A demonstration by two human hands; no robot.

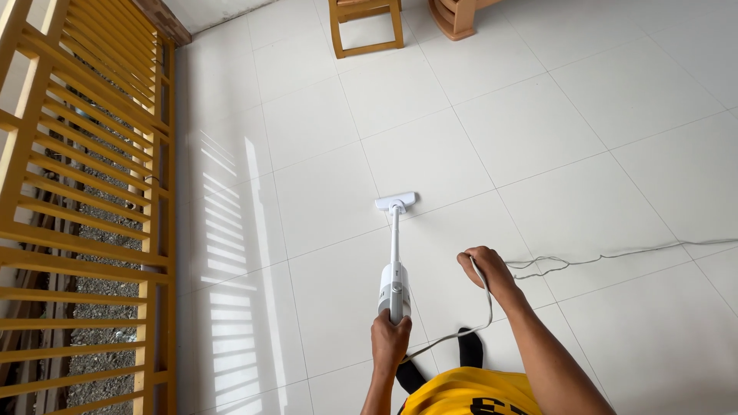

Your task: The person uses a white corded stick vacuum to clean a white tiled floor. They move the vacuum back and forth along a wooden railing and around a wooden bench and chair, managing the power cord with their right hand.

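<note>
two hands busy: left hand wrapped round the handle of a white corded stick vacuum, right hand closed on a loop of the grey power cord, lifted off to the side. vacuum angled forward and down, floor head flat on the white tiled floor near mid-room, just past a grout line. cord trailing away right across the tiles, a slack bunch just beside the right hand, another length curving back toward the vacuum body. yellow slatted wooden gate along the left, sun stripes thrown on the tiles beside it. wooden chair legs and another piece of wooden furniture at the far end. progress hard to judge: no dirt line visible, tiles alike everywhere; by position, the stretch ahead toward the chair looks not yet reached, head about mid-floor.
</note>
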